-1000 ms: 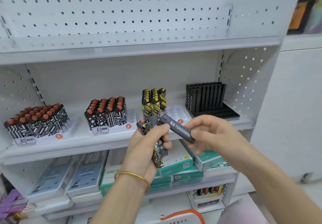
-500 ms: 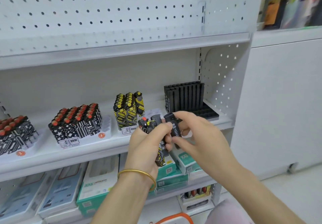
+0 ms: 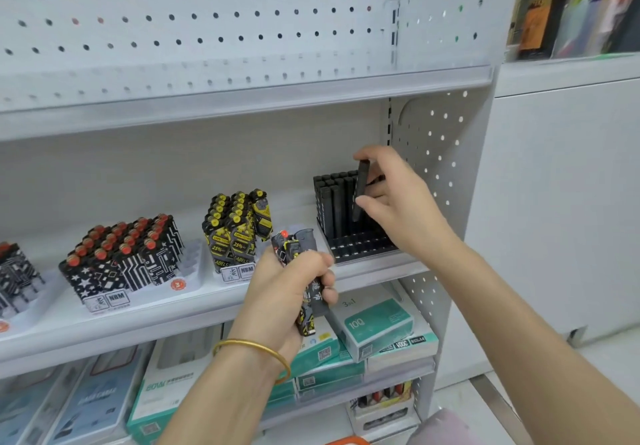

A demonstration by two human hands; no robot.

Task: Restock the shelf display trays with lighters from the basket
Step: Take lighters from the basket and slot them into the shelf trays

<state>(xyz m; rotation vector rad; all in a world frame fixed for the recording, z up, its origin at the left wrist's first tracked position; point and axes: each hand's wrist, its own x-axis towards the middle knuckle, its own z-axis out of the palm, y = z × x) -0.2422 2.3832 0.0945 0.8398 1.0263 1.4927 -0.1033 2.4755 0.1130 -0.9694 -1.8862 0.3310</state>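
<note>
**Black lighter poised over the tray at the shelf's right end**

Head view: the right hand (image 3: 398,199) pinches one black lighter (image 3: 360,192) between thumb and fingertips. Its long axis is nearly upright, and its foot is against the front row standing in the black tray (image 3: 363,247). Empty slots sit directly below, towards the front edge of the shelf (image 3: 138,320), so I'd call it a straight drop down. The left hand (image 3: 287,292), just off that front edge, is wrapped tight round a bundle of lighters (image 3: 294,247), tops up.

Four middle-shelf trays (image 3: 194,271), two hands (image 3: 284,292), one bangle (image 3: 256,344)
</note>
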